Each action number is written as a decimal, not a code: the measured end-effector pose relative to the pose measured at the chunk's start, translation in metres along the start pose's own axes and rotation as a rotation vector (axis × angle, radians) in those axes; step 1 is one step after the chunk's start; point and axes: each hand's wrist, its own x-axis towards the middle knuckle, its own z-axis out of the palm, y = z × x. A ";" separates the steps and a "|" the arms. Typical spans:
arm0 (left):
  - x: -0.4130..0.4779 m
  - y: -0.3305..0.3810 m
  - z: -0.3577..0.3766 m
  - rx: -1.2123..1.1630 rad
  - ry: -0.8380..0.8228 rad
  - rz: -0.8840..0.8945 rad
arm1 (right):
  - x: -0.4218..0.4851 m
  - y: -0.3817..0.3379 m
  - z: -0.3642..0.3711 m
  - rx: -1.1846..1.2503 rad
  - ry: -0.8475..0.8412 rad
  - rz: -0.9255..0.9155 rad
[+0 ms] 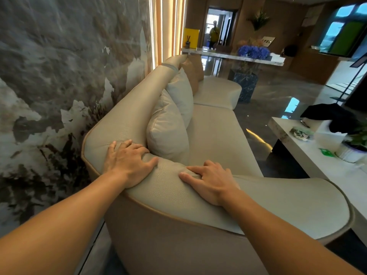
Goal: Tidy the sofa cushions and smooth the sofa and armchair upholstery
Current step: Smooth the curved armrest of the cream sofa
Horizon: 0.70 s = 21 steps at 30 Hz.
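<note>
A long beige leather sofa (pixel 214 133) runs away from me along the marble wall. Both my hands lie flat on its padded near armrest (pixel 170 187). My left hand (pixel 127 163) presses the corner where the armrest meets the backrest, fingers spread. My right hand (pixel 210 181) rests palm down further right on the armrest, fingers apart. Neither hand holds anything. Two pale cushions, the nearest cushion (pixel 168 132) and a second cushion (pixel 181 96), lean upright against the backrest. A tan cushion (pixel 193 73) stands behind them at the far end.
A grey marble wall (pixel 59 76) stands close on the left. A white coffee table (pixel 309 151) with a black cloth, a potted plant and small items stands at the right. Glossy dark floor (pixel 278 92) lies between. A counter with blue flowers (pixel 253 51) and a person in a doorway are far back.
</note>
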 end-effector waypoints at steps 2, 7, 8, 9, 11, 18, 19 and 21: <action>0.002 -0.001 0.002 -0.004 0.011 -0.004 | 0.006 0.000 0.000 0.004 0.005 -0.014; 0.020 -0.005 0.006 0.006 0.026 -0.035 | 0.025 -0.001 0.003 0.011 0.015 -0.042; 0.022 -0.006 0.006 0.014 0.030 -0.035 | 0.028 -0.001 0.004 0.017 0.018 -0.041; 0.024 -0.007 0.006 0.022 0.035 -0.033 | 0.032 -0.001 0.003 0.021 0.019 -0.040; 0.032 -0.009 0.005 0.027 0.028 -0.037 | 0.040 -0.002 0.003 0.020 0.012 -0.034; 0.056 -0.014 0.005 0.027 0.009 -0.048 | 0.073 -0.003 0.001 0.062 -0.040 -0.035; 0.056 -0.015 0.006 0.023 0.009 -0.048 | 0.075 -0.004 0.001 0.071 -0.052 -0.032; 0.053 -0.016 0.006 0.007 0.019 -0.039 | 0.075 -0.005 0.000 0.065 -0.050 -0.031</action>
